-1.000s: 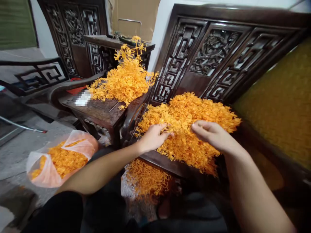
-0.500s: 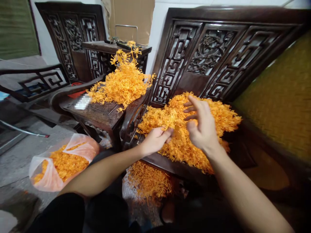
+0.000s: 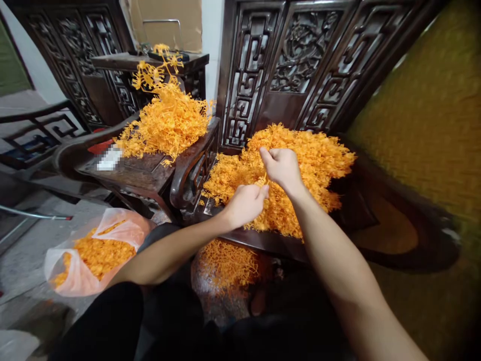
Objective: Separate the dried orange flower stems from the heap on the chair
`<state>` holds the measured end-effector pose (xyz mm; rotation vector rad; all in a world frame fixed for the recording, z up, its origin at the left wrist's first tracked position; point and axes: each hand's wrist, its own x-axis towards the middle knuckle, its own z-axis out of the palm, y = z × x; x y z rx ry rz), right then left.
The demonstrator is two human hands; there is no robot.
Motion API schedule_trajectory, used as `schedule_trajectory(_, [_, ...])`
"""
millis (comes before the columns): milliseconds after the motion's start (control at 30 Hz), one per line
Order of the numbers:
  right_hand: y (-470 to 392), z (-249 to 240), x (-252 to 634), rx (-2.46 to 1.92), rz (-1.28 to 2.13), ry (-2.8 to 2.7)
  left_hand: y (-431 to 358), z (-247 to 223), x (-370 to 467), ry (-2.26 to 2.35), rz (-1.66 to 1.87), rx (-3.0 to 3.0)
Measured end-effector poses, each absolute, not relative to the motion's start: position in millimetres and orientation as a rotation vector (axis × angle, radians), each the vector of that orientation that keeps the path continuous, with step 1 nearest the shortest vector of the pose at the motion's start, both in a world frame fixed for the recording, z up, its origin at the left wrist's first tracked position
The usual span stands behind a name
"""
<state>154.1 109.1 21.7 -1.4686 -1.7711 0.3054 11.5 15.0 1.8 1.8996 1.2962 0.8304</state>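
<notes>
My left hand point(image 3: 246, 204) is closed, thumb and fingers pinching a thin orange plastic sprig point(image 3: 264, 179). Just above and to the right, my right hand point(image 3: 281, 168) is curled closed, and the sprig's strand runs up toward its underside; its fingertips are partly hidden. Both hands hover in front of a large heap of orange plastic flower-like pieces point(image 3: 311, 150) on a dark wooden seat point(image 3: 278, 245). A second orange heap point(image 3: 171, 120) of branching, star-ended pieces lies on a wooden side table point(image 3: 150, 175) to the left.
On the floor at left sits a clear plastic bag point(image 3: 122, 220) of orange pieces. Bare orange stems point(image 3: 229, 265) lie in a pile below the seat edge. Carved chair backs point(image 3: 293, 60) stand behind, a woven mat point(image 3: 421, 115) at right, and a metal rod point(image 3: 33, 214) at far left.
My right hand has gone from open fingers to a closed grip, nearer my left hand. My left hand stays pinched. The whole view has shifted to the right.
</notes>
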Motion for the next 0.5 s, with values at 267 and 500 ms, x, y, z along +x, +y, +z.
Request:
schedule_trajectory(267, [149,3,147,-1.507,0.397,-1.567,22,13,7,1.377,0.759,1.791])
schedule_trajectory(500, [175,7,229,-1.549,0.281,-1.125,3,3,-32,1.14,0.747,1.66])
